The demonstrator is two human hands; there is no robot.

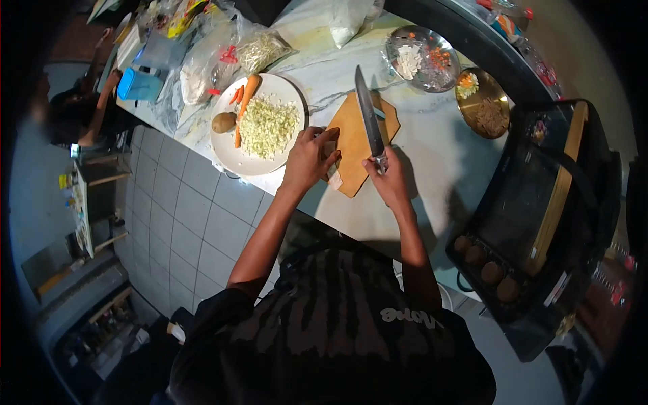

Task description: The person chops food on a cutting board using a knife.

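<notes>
My right hand (pixel 390 179) is closed round the handle of a large kitchen knife (pixel 368 111), its blade pointing up and away over the wooden cutting board (pixel 352 138). At the board's left edge, my left hand (pixel 310 162) has bent fingers and thumb around a pale, flat piece (pixel 330 150), partly hidden, whose kind I cannot make out. Another whitish bit (pixel 335 180) lies just below the thumb. Left of that hand stands a big white plate (pixel 260 165) with chopped pale green vegetable (pixel 270 128), a carrot (pixel 248 94), red chillies (pixel 237 94) and a brown potato-like item (pixel 223 122).
Two metal plates with cut food, one silver (pixel 432 77) and one brassy (pixel 496 101), sit at the back right. Bagged bean sprouts (pixel 260 52) and a blue container (pixel 138 86) are at the left. A black oven-like appliance (pixel 520 202) stands right. Another person's arm (pixel 101 108) shows far left.
</notes>
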